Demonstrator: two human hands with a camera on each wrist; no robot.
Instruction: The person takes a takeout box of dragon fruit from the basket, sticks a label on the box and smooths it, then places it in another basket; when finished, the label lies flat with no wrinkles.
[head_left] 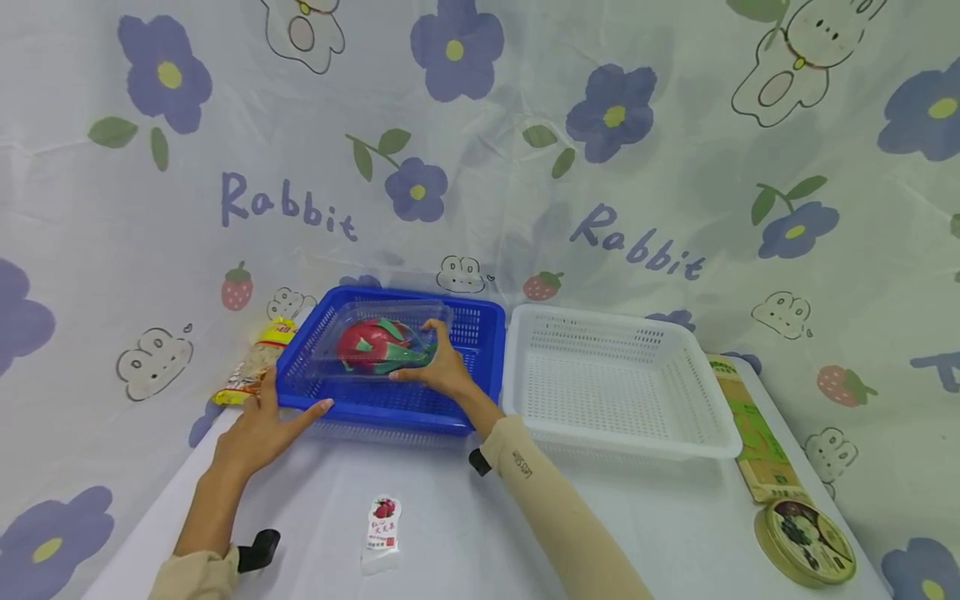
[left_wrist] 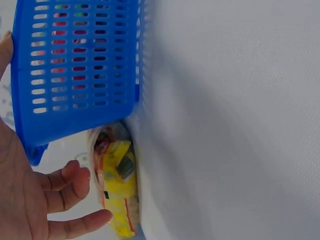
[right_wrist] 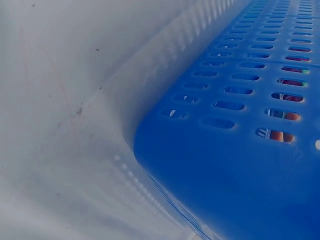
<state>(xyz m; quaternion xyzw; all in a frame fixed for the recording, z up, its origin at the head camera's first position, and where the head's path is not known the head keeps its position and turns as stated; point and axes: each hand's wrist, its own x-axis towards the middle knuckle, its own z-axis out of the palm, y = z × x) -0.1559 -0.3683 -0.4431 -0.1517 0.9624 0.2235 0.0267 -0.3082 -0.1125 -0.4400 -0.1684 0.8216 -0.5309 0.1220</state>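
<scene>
The right hand's fingers are clamped on the right end of a clear box [head_left: 327,343], thumb on the near side; the right hand [head_left: 444,371] itself shows only in the head view. A red fruit [head_left: 366,346] with green scales lies in the box, and the box is inside the blue basket [head_left: 390,417]; whether it rests on the basket's floor I cannot tell. The left hand [head_left: 258,429] touches that basket's near left corner, fingers apart, some loosely bent in the air. A yellow bag [head_left: 251,367] lies just left of the basket. The white basket [head_left: 600,379] sits close on the right, beyond it a green pack [head_left: 757,433] and a round tin [head_left: 810,542]. A sticker [head_left: 383,523] lies nearer on the desk [head_left: 450,517]
</scene>
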